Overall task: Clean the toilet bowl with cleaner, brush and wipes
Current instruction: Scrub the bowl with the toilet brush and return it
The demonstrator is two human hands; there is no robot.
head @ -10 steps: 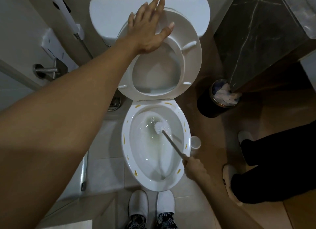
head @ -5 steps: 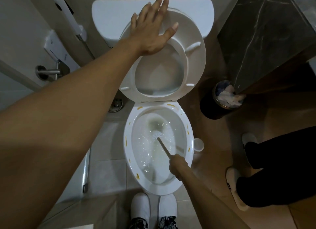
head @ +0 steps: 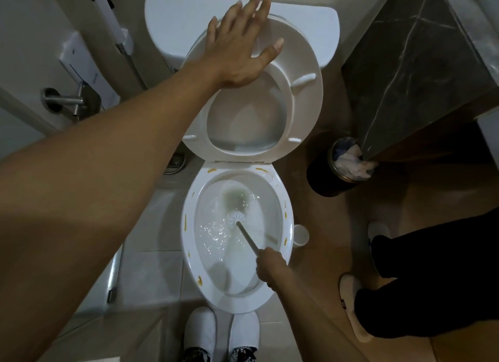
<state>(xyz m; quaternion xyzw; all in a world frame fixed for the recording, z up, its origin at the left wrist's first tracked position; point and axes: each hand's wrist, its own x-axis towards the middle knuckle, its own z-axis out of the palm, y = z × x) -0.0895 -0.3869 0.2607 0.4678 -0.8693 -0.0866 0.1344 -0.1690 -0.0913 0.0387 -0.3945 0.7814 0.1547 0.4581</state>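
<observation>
The white toilet bowl [head: 189, 243] is below me with yellow-orange streaks on its rim. Its seat [head: 305, 97] is raised against the tank [head: 172, 18]. My left hand [head: 237, 51] lies flat on the raised seat, fingers spread, holding nothing. My right hand [head: 270, 267] is closed on the thin handle of the toilet brush [head: 236, 219]. The white brush head sits in the foamy water at the middle of the bowl, just below the drain.
A black bin [head: 332, 172] with crumpled tissue stands right of the bowl under a dark marble counter [head: 421, 64]. A small white brush holder [head: 301, 235] sits by the rim. Another person's dark legs [head: 437, 280] stand at right. A bidet sprayer [head: 108, 13] hangs left.
The right hand moved left over the bowl's rim, and the brush head went from the right of the bowl near the drain to the middle. The left hand stays on the seat.
</observation>
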